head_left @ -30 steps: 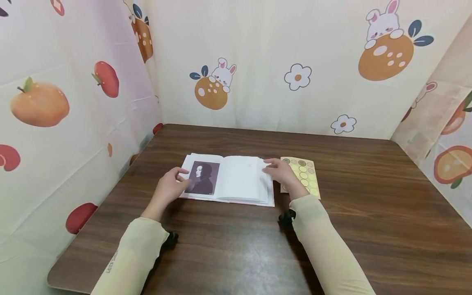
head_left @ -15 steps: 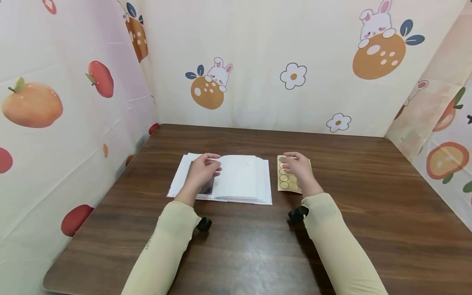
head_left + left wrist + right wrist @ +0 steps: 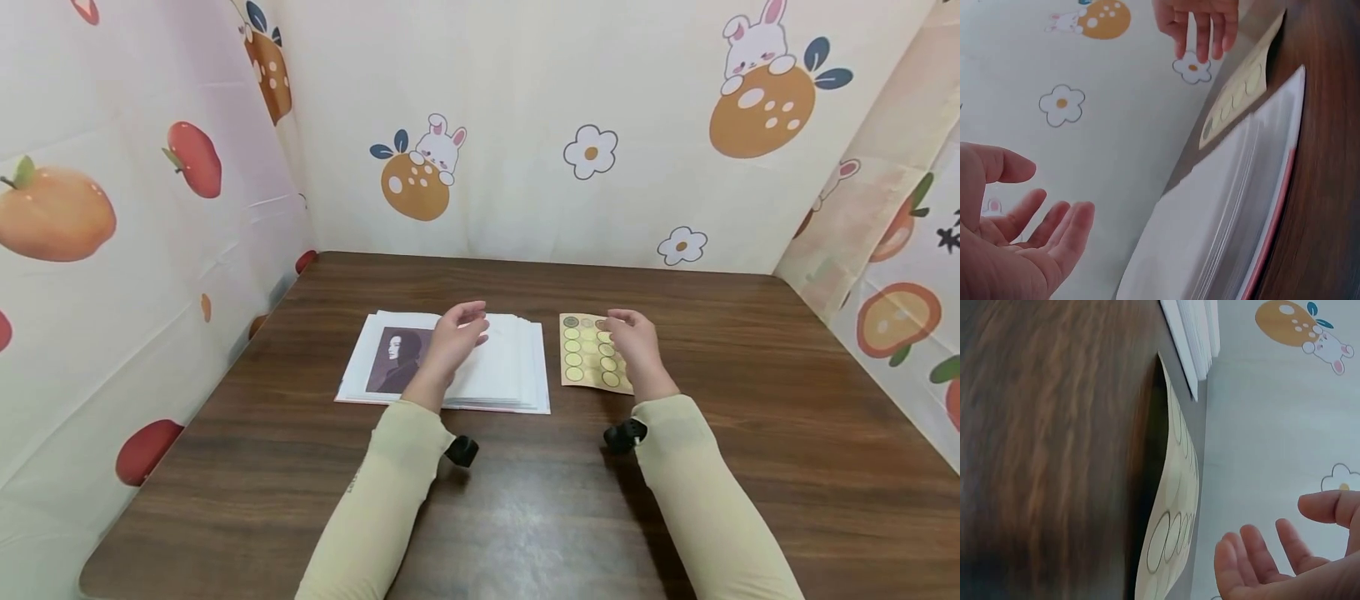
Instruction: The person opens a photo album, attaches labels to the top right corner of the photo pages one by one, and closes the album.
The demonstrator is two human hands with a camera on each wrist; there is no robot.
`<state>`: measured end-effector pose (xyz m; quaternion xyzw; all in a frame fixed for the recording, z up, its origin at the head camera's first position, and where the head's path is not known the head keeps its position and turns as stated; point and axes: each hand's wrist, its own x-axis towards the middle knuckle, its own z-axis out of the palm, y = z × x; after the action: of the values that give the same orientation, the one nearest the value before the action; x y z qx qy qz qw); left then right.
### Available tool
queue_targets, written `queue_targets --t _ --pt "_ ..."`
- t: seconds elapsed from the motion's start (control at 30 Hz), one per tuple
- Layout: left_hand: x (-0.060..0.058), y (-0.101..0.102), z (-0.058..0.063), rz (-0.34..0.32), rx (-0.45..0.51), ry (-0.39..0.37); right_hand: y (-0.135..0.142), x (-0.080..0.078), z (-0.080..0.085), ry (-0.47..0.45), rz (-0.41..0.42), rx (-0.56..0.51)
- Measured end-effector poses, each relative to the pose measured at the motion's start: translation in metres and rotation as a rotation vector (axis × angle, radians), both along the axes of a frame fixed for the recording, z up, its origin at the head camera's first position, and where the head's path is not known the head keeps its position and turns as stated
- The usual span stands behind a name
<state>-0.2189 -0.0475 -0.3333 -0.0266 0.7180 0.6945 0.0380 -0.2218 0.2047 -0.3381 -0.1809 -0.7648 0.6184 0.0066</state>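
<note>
An open book [image 3: 506, 358] lies on the table, its left page carrying a dark portrait picture [image 3: 393, 358] and its right page blank white. My left hand [image 3: 453, 337] hovers over the middle of the book, fingers loosely bent and apart from the pages in the left wrist view. To the right of the book lies a yellowish sheet of round stickers [image 3: 574, 354], its edge lifted off the wood in the right wrist view. Above the right part of that sheet is my right hand [image 3: 637, 346], relaxed and holding nothing; it hides some of the circles.
The brown wooden table [image 3: 247, 467] reaches back to a patterned curtain [image 3: 517, 200] with rabbits, fruit and flowers. More curtain hangs along the left and right sides. Black wrist cameras [image 3: 461, 451] sit at both sleeves.
My left hand has moved right from the book's left edge to over its middle. My right hand has left the book's right edge and moved right over the sticker sheet.
</note>
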Motion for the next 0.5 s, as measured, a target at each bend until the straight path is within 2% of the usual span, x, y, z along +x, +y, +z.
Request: queue_targets --t 0.17,0.27,0.33,0.5 --pt "-0.001 0.020 0.001 -0.029 -0.006 0.004 0.010 0.002 0.002 0.002 -0.026 0.003" --pt "-0.002 0.032 0.000 -0.064 0.029 0.010 0.014 0.003 0.003 -0.010 -0.038 -0.003" --pt "-0.002 0.039 -0.002 -0.087 0.052 0.004 0.016 0.005 0.003 -0.021 -0.047 -0.017" --pt "-0.004 0.058 -0.007 -0.129 0.038 -0.009 0.021 0.007 0.002 -0.031 -0.073 -0.048"
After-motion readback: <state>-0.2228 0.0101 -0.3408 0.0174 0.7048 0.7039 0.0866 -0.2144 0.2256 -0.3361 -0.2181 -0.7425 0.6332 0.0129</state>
